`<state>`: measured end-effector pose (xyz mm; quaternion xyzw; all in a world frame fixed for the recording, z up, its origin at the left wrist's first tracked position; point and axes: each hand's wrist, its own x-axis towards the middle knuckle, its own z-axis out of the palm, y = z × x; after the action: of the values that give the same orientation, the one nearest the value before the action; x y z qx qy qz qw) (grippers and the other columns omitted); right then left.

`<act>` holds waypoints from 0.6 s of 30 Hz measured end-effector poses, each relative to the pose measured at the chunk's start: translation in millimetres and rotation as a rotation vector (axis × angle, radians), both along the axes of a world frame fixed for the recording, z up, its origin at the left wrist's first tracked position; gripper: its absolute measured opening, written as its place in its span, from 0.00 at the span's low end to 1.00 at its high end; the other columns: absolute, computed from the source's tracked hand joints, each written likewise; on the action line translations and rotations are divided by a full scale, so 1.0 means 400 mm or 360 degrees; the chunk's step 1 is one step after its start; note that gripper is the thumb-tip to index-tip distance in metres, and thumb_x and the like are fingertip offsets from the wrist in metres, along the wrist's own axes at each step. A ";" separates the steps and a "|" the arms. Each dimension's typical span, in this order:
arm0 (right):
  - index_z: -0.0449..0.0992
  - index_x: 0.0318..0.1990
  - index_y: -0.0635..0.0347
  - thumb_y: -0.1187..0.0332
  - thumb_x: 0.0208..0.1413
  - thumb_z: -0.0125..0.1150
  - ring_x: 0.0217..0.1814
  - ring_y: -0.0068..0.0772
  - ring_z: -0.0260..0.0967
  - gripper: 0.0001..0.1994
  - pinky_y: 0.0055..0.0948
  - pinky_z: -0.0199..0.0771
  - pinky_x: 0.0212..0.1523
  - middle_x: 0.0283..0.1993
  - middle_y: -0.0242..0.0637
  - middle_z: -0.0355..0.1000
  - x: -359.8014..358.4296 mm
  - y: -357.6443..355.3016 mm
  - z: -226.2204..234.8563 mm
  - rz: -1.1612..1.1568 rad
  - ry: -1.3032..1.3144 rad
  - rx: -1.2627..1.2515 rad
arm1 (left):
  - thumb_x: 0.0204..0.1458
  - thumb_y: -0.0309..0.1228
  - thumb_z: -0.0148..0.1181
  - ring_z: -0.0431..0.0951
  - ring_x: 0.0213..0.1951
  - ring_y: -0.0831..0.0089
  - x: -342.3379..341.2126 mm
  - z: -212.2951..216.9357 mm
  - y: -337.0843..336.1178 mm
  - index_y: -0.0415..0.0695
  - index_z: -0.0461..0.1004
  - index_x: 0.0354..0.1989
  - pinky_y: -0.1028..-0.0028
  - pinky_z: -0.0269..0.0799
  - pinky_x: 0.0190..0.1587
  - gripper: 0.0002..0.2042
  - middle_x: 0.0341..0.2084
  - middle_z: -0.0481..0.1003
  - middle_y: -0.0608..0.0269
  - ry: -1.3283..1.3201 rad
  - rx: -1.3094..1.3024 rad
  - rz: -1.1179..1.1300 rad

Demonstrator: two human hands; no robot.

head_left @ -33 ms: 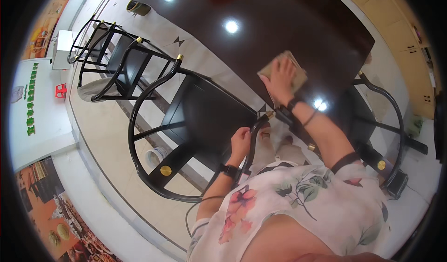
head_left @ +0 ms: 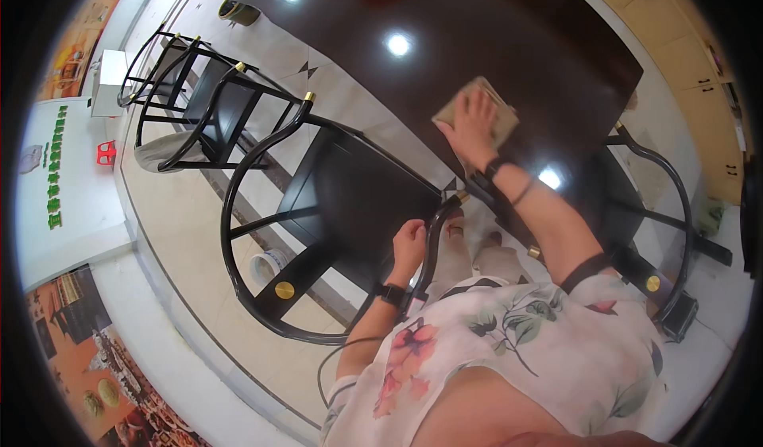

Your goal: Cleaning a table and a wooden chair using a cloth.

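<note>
Cloth (head_left: 506,119): on the table (head_left: 509,34) near its edge, under your right hand (head_left: 472,121), well apart from your left hand (head_left: 408,247).
Right hand: you spread it flat over the cloth.
Left hand: beside the chair arm (head_left: 435,236); cannot tell if you grip anything.

Right hand (head_left: 475,125) stretched out flat, left hand (head_left: 410,244) curled in close!
And look at those right fingers (head_left: 482,101), long and slightly spread, thumb (head_left: 447,130) jutting to their left, wrist (head_left: 488,161) and forearm (head_left: 548,218) angling back below them; down and left of those fingers, the left hand bends loosely, its grip partly hidden, forearm (head_left: 367,332) sloping away beneath.
</note>
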<state>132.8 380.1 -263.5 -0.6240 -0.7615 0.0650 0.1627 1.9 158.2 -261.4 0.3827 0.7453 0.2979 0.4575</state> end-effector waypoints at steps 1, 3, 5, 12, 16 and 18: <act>0.54 0.58 0.66 0.49 0.44 0.59 0.65 0.62 0.39 0.38 0.57 0.36 0.61 0.63 0.61 0.43 -0.039 0.030 0.005 0.0081 -0.0009 -0.0019 | 0.49 0.29 0.53 0.73 0.29 0.77 -0.010 -0.003 -0.015 0.38 0.73 0.37 0.76 0.68 0.35 0.09 0.25 0.75 0.60 0.0027 -0.0004 0.0020; 0.56 0.57 0.63 0.50 0.44 0.59 0.65 0.59 0.40 0.36 0.56 0.37 0.61 0.63 0.58 0.44 -0.101 0.049 0.001 0.0185 -0.0007 0.0028 | 0.49 0.29 0.53 0.73 0.30 0.77 -0.017 -0.002 -0.029 0.38 0.73 0.36 0.77 0.68 0.35 0.09 0.26 0.75 0.60 0.0055 -0.0030 0.0048; 0.58 0.57 0.60 0.53 0.44 0.59 0.65 0.56 0.41 0.34 0.56 0.38 0.61 0.63 0.54 0.45 -0.084 0.040 -0.003 0.0350 -0.0024 0.0067 | 0.49 0.29 0.52 0.75 0.32 0.69 -0.014 -0.005 -0.015 0.38 0.73 0.36 0.73 0.69 0.38 0.10 0.28 0.76 0.55 0.0013 -0.0051 0.0054; 0.61 0.57 0.52 0.64 0.40 0.61 0.65 0.50 0.43 0.31 0.54 0.39 0.62 0.65 0.45 0.46 0.232 -0.251 0.032 0.0815 -0.0034 -0.0178 | 0.48 0.28 0.53 0.75 0.33 0.68 0.002 -0.005 0.106 0.38 0.71 0.39 0.72 0.69 0.38 0.11 0.30 0.74 0.56 0.0305 0.0214 -0.0180; 0.60 0.58 0.46 0.62 0.43 0.59 0.67 0.48 0.40 0.30 0.56 0.36 0.62 0.65 0.40 0.46 0.445 -0.238 0.036 0.0688 -0.0449 -0.0187 | 0.46 0.28 0.54 0.68 0.45 0.55 0.015 0.014 0.254 0.37 0.67 0.43 0.65 0.64 0.49 0.15 0.42 0.67 0.48 0.0661 0.0492 -0.0394; 0.60 0.58 0.42 0.60 0.46 0.56 0.67 0.48 0.39 0.28 0.59 0.38 0.61 0.65 0.38 0.46 0.521 -0.148 0.032 0.0323 -0.0549 -0.0053 | 0.46 0.28 0.55 0.63 0.50 0.52 0.016 0.008 0.321 0.36 0.65 0.45 0.62 0.60 0.52 0.18 0.47 0.63 0.45 0.0742 0.0562 -0.0384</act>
<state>341.2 321.0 -250.6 -0.5484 -0.8360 -0.0140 0.0120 8.4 286.4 -258.1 0.5998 0.7161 0.2705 0.2331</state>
